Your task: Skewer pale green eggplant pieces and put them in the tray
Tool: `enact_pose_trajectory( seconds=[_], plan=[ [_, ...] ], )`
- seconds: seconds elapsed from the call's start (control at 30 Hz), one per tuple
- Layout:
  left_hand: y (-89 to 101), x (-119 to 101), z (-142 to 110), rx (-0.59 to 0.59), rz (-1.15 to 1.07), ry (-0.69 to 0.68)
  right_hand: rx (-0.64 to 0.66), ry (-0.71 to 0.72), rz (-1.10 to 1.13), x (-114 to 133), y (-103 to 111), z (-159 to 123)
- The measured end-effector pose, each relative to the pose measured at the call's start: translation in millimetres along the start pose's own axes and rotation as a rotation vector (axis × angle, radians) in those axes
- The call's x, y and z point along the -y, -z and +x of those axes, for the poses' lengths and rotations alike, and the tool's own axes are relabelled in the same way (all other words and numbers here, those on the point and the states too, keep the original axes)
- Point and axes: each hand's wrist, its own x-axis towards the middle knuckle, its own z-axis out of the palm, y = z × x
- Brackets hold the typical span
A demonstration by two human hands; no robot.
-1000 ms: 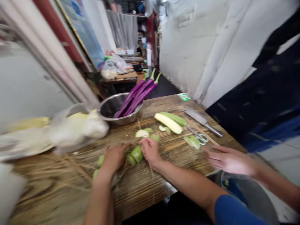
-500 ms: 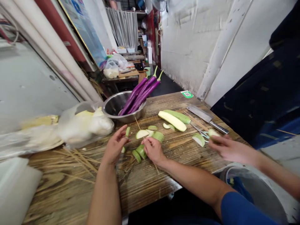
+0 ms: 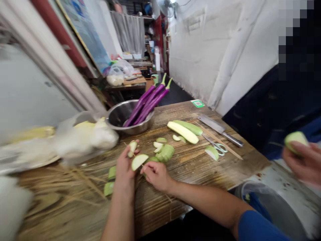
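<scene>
My left hand [image 3: 126, 164] is closed lightly around a pale zucchini slice [image 3: 132, 149], its cut face showing. Just right of it, my right hand [image 3: 157, 175] pinches a thin bamboo skewer [image 3: 142, 165]. Near my right fingers, a half-round zucchini slice [image 3: 139, 162] sits on that skewer. Beyond my right hand lies a row of cut zucchini [image 3: 165, 153], with loose slices [image 3: 158, 146] beside it. More green pieces [image 3: 109, 188] rest left of my left wrist. At the right, a co-worker's hand [image 3: 303, 164] holds a zucchini piece [image 3: 296, 140].
A steel bowl [image 3: 117, 126] holds long purple eggplants [image 3: 147, 106]. Zucchini halves [image 3: 182, 132], a cleaver [image 3: 212, 123], scissors [image 3: 218, 147] and loose skewers [image 3: 85, 180] lie on the wooden table [image 3: 150, 217]. Plastic bags [image 3: 85, 140] stand left; a bin [image 3: 273, 211] is below right.
My left hand has lifted a zucchini slice from the table toward the skewer. The skewer with its half-round slice has moved left in my right hand. The co-worker's hand has carried a piece off right.
</scene>
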Motion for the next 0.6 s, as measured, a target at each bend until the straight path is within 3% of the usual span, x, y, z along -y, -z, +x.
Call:
enact_pose_trajectory(
  seconds=[0.27, 0.4, 0.6],
  plan=[
    [2.1, -12, 3, -0.066, -0.333, -0.107, 0.077, -0.032, -0.03, -2, -2, -11],
    [8.5, -13, 5, -0.055, -0.338, -0.133, 0.031, -0.069, -0.04, -6, 1, -7],
    [14.1, -18, 7, -0.022, -0.327, -0.118, 0.092, -0.065, -0.07, -8, 3, -7]
  ],
)
